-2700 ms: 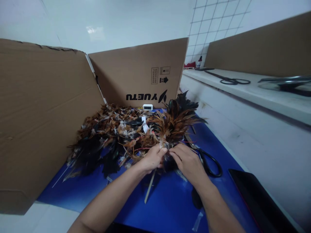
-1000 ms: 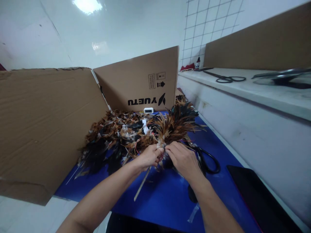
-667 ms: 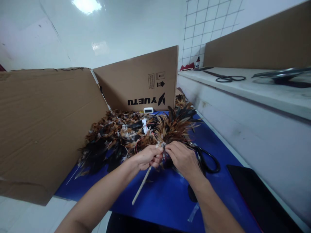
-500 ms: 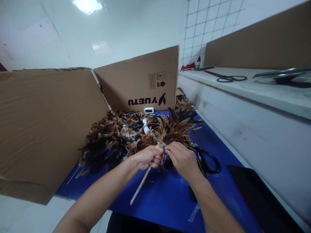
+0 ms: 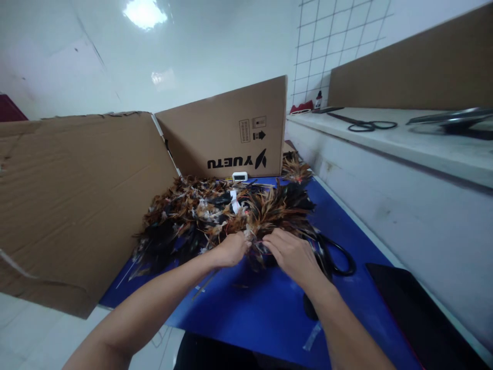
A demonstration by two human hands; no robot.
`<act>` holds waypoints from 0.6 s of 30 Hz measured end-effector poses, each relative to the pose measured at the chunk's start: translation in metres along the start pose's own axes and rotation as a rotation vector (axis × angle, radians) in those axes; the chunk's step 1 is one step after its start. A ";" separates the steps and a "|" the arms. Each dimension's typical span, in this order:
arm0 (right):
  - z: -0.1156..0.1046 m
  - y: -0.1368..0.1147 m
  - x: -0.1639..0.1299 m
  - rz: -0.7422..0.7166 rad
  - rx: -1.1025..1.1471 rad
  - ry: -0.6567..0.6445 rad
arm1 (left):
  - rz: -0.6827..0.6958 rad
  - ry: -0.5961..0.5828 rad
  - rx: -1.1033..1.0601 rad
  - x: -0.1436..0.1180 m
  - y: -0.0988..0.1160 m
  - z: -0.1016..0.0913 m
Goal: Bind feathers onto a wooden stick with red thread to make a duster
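My left hand (image 5: 232,249) is closed around the base of a feather duster (image 5: 275,205), whose brown and black feathers fan out to the far right. Its thin stick (image 5: 203,288) sticks out below my left wrist, toward the lower left. Just right of the duster's base, my right hand (image 5: 290,253) is closed in a pinch, thumb and fingertips together; whatever is between them is too small to make out. Behind both hands spreads a heap of brown and black feathers (image 5: 181,205) with white fluff and red thread. Beside my right wrist lie scissors with large black handles (image 5: 342,257).
Cardboard panels (image 5: 227,128) wall in the blue table (image 5: 246,318) at the back and left. A small white digital display (image 5: 239,176) stands at the back. On the right are a black mat (image 5: 408,303) and a white ledge (image 5: 435,136) holding scissors (image 5: 367,125).
My left hand has turned over at the duster's base, and the stick has swung farther left. My right hand has drawn slightly away to the right of it.
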State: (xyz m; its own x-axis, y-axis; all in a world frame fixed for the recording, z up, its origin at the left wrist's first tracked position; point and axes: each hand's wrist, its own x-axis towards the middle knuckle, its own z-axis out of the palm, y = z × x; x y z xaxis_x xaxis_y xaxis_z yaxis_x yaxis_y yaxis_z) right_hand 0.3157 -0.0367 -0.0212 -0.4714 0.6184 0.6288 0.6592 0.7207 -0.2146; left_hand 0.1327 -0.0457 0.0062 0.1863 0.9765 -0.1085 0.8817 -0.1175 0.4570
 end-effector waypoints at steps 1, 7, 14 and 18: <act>-0.001 0.000 0.000 0.012 0.008 -0.012 | 0.001 0.018 0.084 -0.001 -0.004 -0.001; -0.015 -0.004 -0.001 0.062 0.155 -0.046 | -0.061 0.032 0.238 -0.019 -0.023 -0.017; -0.050 -0.026 0.000 -0.027 0.217 -0.059 | -0.086 0.109 0.558 -0.049 -0.018 -0.043; -0.070 -0.042 0.004 -0.162 0.115 -0.018 | -0.112 0.190 0.669 -0.056 -0.018 -0.053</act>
State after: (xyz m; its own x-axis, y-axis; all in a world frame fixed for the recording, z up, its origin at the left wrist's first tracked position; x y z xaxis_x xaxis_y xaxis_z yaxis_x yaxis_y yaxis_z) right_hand 0.3272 -0.0862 0.0426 -0.5770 0.4961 0.6488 0.5032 0.8417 -0.1960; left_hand 0.0832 -0.0884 0.0508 0.0532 0.9967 0.0608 0.9799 -0.0404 -0.1955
